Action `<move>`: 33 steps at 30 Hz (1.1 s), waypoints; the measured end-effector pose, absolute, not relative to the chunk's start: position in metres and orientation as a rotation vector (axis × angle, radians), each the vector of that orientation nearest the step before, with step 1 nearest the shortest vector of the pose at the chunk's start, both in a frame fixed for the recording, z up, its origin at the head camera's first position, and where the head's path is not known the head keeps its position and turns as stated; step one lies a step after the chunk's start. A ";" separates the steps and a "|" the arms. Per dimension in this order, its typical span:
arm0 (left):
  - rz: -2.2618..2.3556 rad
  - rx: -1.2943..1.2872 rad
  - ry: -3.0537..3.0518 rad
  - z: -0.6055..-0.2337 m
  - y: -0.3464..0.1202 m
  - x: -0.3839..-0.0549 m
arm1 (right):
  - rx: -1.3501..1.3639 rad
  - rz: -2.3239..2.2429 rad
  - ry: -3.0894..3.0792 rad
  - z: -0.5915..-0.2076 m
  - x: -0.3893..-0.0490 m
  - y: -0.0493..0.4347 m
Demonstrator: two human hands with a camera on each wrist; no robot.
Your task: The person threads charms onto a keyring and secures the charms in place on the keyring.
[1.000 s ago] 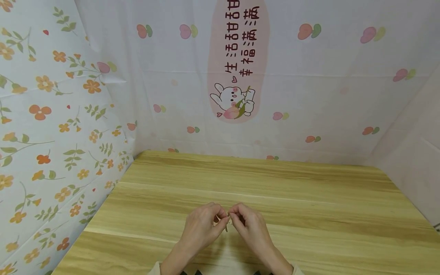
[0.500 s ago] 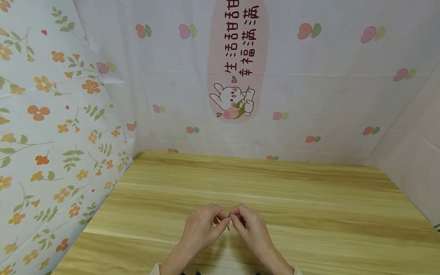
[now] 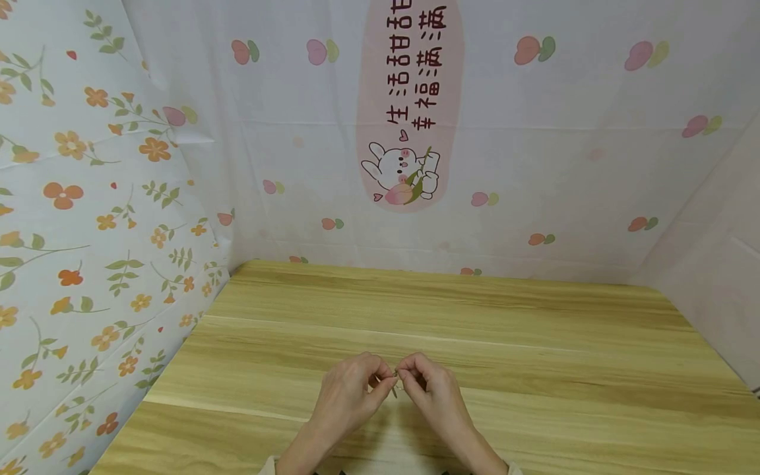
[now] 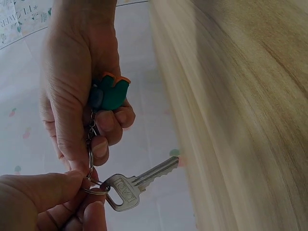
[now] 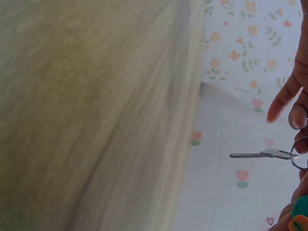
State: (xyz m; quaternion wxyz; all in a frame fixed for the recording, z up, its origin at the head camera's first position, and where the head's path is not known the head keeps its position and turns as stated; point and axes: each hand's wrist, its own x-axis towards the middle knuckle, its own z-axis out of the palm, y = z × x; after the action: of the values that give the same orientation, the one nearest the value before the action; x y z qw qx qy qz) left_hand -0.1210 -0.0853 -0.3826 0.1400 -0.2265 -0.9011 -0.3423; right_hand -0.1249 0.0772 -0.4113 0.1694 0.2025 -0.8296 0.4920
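While your two hands meet over the near part of the bench point(image 3: 505, 330), their fingertips come together on one small metal ring point(image 4: 97, 192). Your left hand point(image 3: 356, 386) pinches the ring between thumb and fingers, right beside the spot where the key point(image 4: 139, 185) is threaded on. Your right hand point(image 3: 436, 389) closes thumb and forefinger on that ring from the other side, its remaining fingers curled inward. You have the silver key hanging from the ring, its toothed blade pointing away from your fingers; raised letters mark its head, too small to read surely. From the ring, a short chain point(image 4: 91, 129) runs up to a green charm point(image 4: 114, 95) edged in orange, which sits against the curled fingers of your right hand. Seen from your head, the key is only a thin sliver just below your left fingertips. Behind the pale wood of the bench you face a white cloth point(image 3: 297, 152) printed with tulips, dark red characters and a rabbit; on your left is a flowered cloth point(image 3: 71, 231).
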 end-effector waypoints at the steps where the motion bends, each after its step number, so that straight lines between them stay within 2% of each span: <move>1: -0.988 -0.657 -2.603 -0.383 -0.085 -0.121 | 0.572 1.398 -2.363 -0.411 -0.125 0.077; 33: -0.959 -0.667 -2.575 -0.385 -0.085 -0.121 | 0.635 1.289 -2.298 -0.412 -0.125 0.074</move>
State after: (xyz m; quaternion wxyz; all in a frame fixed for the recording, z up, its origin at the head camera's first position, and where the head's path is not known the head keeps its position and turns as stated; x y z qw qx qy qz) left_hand -0.1207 -0.0852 -0.3853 0.1563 -0.2329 -0.8995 -0.3350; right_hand -0.1246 0.0743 -0.4124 0.2141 0.2288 -0.8283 0.4645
